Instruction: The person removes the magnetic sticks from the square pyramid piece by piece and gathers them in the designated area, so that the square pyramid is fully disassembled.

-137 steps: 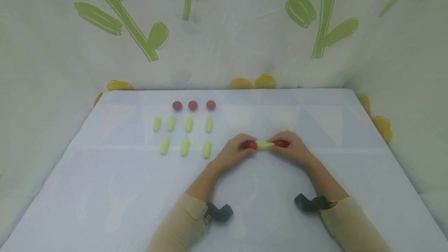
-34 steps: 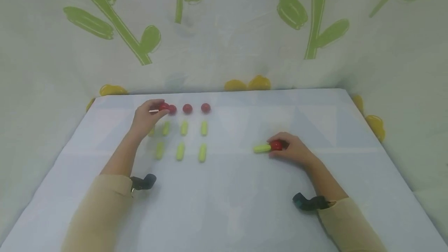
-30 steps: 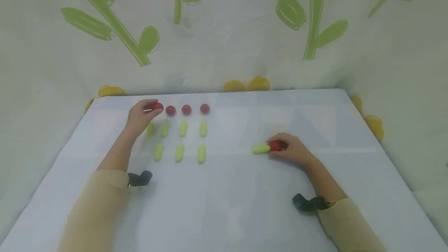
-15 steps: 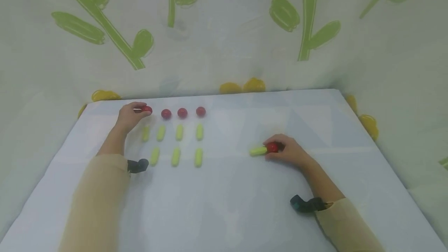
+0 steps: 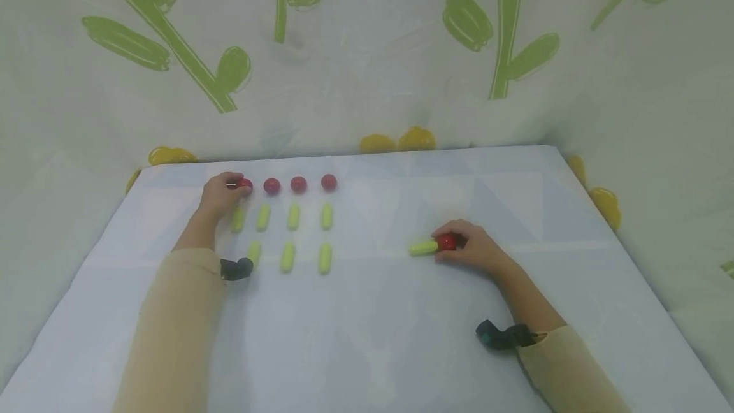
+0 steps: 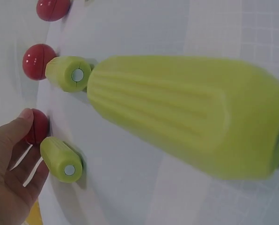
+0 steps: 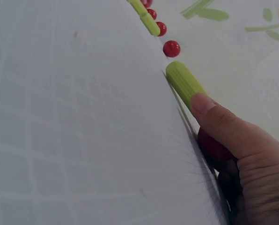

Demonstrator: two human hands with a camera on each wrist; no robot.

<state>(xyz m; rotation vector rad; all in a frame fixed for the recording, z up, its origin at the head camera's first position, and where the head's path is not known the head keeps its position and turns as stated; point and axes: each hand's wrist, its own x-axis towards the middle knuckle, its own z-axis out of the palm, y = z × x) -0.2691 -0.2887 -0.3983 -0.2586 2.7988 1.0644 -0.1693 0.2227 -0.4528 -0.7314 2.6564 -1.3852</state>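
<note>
At the back left of the table, my left hand [image 5: 216,197] pinches a red ball [image 5: 244,186] between thumb and fingers. The left wrist view shows this ball [image 6: 40,125] beside a pale green magnetic rod [image 6: 61,159] with a round silver disc in its end. Three more red balls [image 5: 298,184] continue the row to its right. On the right side, my right hand [image 5: 471,246] grips a red ball [image 5: 446,242], from which another green rod [image 5: 423,248] sticks out leftward. In the right wrist view, my thumb [image 7: 202,103] overlaps that rod's near end.
Several green rods [image 5: 294,217] lie in two rows in front of the balls. My left wrist camera [image 5: 236,269] overlaps one front-row rod [image 5: 255,251]. The white table [image 5: 367,330] ends at a curtain [image 5: 367,81] printed with green leaves.
Earlier both hands held balls at the rod's two ends. My left hand has since carried its ball to the back left and brought it nearer the row; my right hand keeps its hold.
</note>
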